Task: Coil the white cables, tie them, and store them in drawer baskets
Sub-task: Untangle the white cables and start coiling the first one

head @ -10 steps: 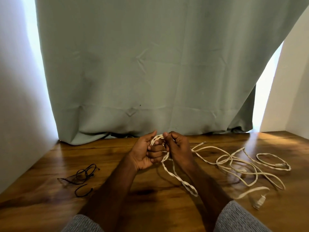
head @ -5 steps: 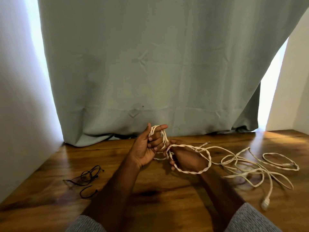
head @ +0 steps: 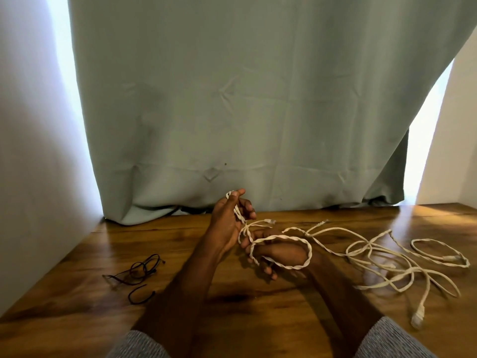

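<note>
left grip (head: 227, 223) pinching white cable (head: 284, 264) – right grip (head: 278, 254) curled, looped | loose run trails rightward across table (head: 77, 319)

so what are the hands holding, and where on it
Left hand grips the twisted white cable at its coiled end; the right hand sits inside its loop.

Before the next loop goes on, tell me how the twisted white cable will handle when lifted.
Likely floppy: the twisted white cable drapes in a slack loop around the right hand and sprawls in loose curves over the wooden table. Probably light, since the left hand holds its coils up with a few fingers. Its plug end may drag and snag.
</note>
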### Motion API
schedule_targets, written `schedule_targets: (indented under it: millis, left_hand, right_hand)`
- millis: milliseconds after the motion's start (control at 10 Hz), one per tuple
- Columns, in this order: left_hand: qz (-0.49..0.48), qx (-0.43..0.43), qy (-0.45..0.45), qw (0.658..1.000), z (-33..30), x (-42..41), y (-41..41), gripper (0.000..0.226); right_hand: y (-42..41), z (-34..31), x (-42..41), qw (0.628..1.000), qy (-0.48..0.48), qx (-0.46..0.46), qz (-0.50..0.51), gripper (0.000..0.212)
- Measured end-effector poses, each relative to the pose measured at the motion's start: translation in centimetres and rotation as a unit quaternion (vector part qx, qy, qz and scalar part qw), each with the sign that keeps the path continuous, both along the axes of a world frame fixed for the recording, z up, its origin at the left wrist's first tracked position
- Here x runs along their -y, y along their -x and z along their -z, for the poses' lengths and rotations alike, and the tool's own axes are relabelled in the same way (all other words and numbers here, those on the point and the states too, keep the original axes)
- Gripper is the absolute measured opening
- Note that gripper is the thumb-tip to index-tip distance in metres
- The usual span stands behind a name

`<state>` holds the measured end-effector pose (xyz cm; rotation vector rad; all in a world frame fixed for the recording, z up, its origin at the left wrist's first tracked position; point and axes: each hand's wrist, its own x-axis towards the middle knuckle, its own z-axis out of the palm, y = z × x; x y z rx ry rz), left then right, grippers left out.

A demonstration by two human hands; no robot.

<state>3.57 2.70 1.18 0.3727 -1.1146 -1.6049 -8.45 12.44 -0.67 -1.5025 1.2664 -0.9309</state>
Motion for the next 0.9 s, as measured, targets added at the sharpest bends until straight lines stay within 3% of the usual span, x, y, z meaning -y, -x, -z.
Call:
schedule_targets:
  millis: [200, 300, 400, 600, 700, 800, 900]
  left_hand:
    - [-0.116, 0.229, 0.197, 0.946, 2.1, -0.5, 0.3, 0.031]
    - [-0.175, 0.303, 0.307, 0.885, 3.1, -0.2, -0.1, 0.031]
    - [-0.214, 0.346, 0.336, 0.849, 3.5, 0.0, 0.1, 0.035]
    - [-0.318, 0.321, 0.257, 0.855, 3.1, 0.6, 0.1, 0.02]
    - [-0.338, 0.329, 0.207, 0.857, 3.2, 1.5, -0.3, 0.031]
    - [-0.324, 0.346, 0.18, 0.862, 3.7, 2.1, -0.5, 0.032]
    - [-0.307, 0.358, 0.199, 0.859, 4.1, 2.4, -0.3, 0.034]
  right_hand:
    - [0.5, 0.7, 0.7, 0.999, -0.029, -0.029, -0.007, 0.012]
    - [1.1, 0.7, 0.0, 1.0, -0.019, -0.021, 0.004, 0.016]
    - [1.5, 0.6, 0.6, 0.998, -0.039, -0.043, 0.039, 0.018]
    - [2.6, 0.1, -0.7, 0.992, -0.03, -0.103, 0.073, 0.02]
    - [3.5, -0.2, -0.5, 0.977, -0.047, -0.208, 0.015, 0.022]
    - [3.8, -1.5, -1.0, 0.963, 0.009, -0.268, -0.021, 0.013]
    - [3.9, -2.3, -1.5, 0.953, 0.058, -0.295, -0.045, 0.024]
